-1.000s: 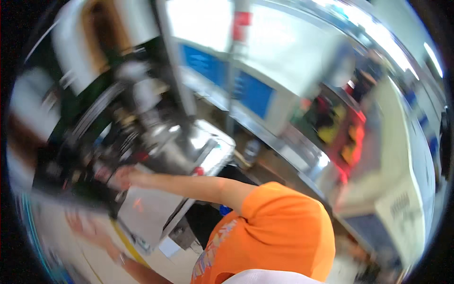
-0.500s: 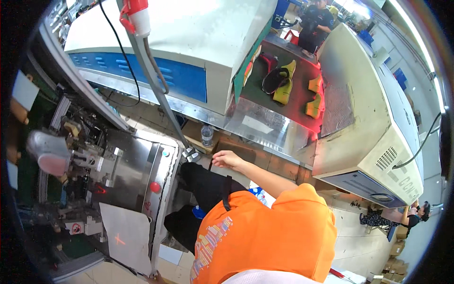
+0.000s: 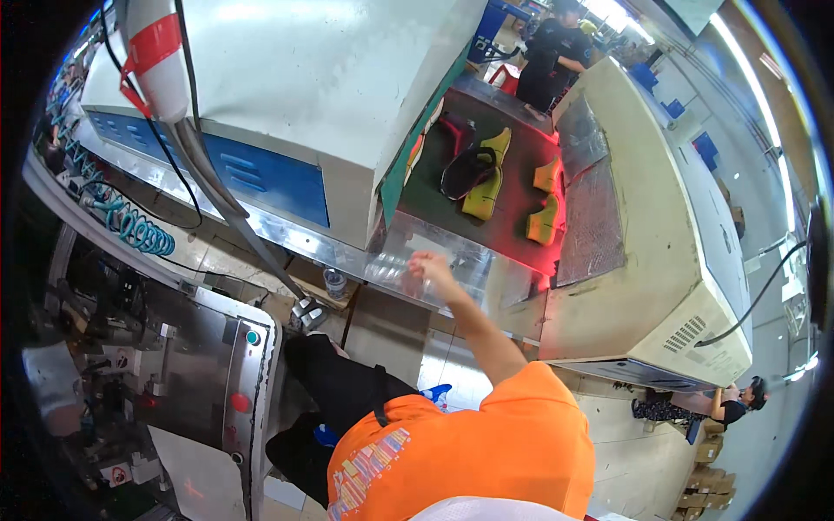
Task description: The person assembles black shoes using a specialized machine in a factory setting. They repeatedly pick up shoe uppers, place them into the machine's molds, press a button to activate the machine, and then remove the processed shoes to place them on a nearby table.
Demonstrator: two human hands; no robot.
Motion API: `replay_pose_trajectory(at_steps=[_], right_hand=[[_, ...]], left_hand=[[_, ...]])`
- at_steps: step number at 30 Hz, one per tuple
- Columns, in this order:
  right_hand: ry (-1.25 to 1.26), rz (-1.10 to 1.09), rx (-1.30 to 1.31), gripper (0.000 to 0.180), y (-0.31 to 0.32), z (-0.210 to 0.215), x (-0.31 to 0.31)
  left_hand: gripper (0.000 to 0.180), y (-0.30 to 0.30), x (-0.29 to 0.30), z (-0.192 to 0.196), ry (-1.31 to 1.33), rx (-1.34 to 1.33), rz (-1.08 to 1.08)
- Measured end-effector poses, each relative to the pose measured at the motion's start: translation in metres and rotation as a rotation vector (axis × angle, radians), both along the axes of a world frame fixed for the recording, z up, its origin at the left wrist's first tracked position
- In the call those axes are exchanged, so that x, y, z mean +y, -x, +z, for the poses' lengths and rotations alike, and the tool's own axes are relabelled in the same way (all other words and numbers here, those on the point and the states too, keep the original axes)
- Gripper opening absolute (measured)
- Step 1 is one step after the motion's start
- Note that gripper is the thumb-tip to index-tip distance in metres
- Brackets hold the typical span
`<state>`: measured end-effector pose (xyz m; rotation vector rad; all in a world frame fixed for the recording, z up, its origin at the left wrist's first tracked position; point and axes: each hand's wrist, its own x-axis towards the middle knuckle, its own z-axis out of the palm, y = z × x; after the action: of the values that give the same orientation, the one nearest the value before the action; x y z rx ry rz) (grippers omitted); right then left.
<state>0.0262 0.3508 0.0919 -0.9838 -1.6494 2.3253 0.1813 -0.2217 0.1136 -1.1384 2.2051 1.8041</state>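
Note:
My right hand (image 3: 430,265) reaches out over the near metal edge (image 3: 434,252) of a conveyor, blurred by motion. Its fingers look partly curled, and nothing shows in them. Beyond it, on the dark conveyor belt (image 3: 512,221), lie yellow-green shoe soles (image 3: 483,198) with a black shoe upper (image 3: 465,174) lying against them. A dark red-lit piece (image 3: 458,132) is just behind. On the belt's right side, under red light, sit two shorter yellow-orange pieces, one farther (image 3: 546,175) and one nearer (image 3: 543,221). My left hand is out of view.
White machine housings flank the belt, left (image 3: 287,69) and right (image 3: 643,260). A metal post (image 3: 252,234) and a clear bottle (image 3: 334,280) stand by the belt. At left is a machine with a red button (image 3: 240,402). One person (image 3: 556,56) stands beyond; another (image 3: 734,404) is at right.
My right hand has moved up and forward, from above the floor beside my legs to the conveyor's edge. The whole view has shifted. My left hand, barely seen at the lower edge, has gone.

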Motion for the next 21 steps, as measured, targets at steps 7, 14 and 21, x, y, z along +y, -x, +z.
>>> replay_pose_trajectory(at_steps=[7, 14, 21], right_hand=[[-0.452, -0.264, 0.024, 0.026, 0.092, -0.031, 0.101], [-1.006, -0.317, -0.197, 0.051, 0.188, -0.03, 0.196], [-0.852, -0.256, -0.433, 0.069, 0.231, -0.034, 0.241]], left_hand=[[0.041, 0.017, 0.001, 0.006, -0.049, -0.052, 0.024], [0.041, 0.037, 0.003, 0.01, -0.108, -0.077, 0.141], [0.041, 0.05, 0.012, 0.015, -0.162, -0.101, 0.27]])
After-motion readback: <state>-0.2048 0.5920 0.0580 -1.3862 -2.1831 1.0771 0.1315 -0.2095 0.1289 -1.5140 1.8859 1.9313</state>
